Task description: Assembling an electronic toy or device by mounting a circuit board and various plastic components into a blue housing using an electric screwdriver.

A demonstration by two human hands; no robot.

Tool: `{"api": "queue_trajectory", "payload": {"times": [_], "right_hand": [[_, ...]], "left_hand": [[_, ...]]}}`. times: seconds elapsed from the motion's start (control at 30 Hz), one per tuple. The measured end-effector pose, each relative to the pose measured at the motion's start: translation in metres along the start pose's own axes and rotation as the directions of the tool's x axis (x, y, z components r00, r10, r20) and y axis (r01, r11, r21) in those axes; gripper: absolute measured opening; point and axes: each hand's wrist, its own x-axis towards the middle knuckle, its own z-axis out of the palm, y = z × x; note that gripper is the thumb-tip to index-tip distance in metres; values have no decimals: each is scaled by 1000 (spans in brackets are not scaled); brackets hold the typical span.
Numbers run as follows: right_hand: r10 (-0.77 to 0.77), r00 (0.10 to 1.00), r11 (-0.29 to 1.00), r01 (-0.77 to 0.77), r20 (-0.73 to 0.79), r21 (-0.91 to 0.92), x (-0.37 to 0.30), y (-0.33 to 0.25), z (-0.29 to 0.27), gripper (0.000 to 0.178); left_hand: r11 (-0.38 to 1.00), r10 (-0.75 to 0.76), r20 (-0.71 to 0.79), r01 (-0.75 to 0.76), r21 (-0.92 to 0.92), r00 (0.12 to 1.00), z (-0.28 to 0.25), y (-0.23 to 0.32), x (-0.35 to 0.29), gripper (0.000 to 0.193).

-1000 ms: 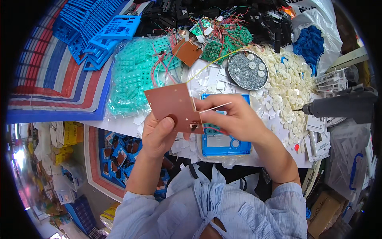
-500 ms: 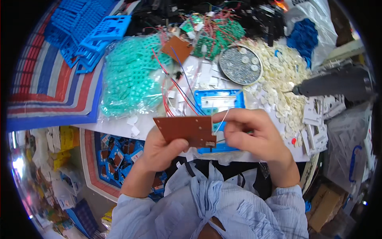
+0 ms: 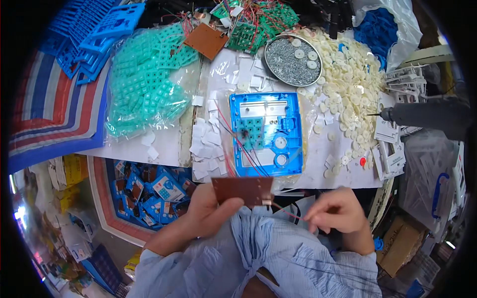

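My left hand (image 3: pixel 211 211) grips a brown circuit board (image 3: pixel 242 190) by its left side, thumb across the face towards me. Several red and dark wires (image 3: pixel 248 158) run up from behind the board over a blue plastic casing (image 3: pixel 294 107). That casing lies open on the table just beyond, with a teal rubber keypad (image 3: pixel 252 130) and round white parts inside it. My right hand (image 3: pixel 339 211) is closed at the fingertips on a thin reddish wire (image 3: pixel 287 213), which stretches from the board's lower right corner.
A bag of teal keypads (image 3: pixel 149 84) lies left, near stacked blue casings (image 3: pixel 94 39). Behind are green circuit boards (image 3: pixel 256 27) and a round tray of screws (image 3: pixel 285 67). Cream discs (image 3: pixel 348 84) and a dark electric screwdriver (image 3: pixel 427 114) are right; filled casings (image 3: pixel 154 193) lie lower left.
Both hands have come down towards my body, bringing the board off the blue casing. My right hand has moved away from the board to the right, drawing the wire out.
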Motion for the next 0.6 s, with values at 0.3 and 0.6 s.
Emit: {"api": "queue_trajectory", "payload": {"times": [0.3,0.6], "right_hand": [[-421,867,631,492,268,-600,49,-13,16,80],[-322,942,929,295,-94,-225,121,-14,7,21]], "left_hand": [[972,-23,314,-52,229,949,6,-4,9,19],[804,-286,263,380,-457,922,3,-25,-9,58]]}}
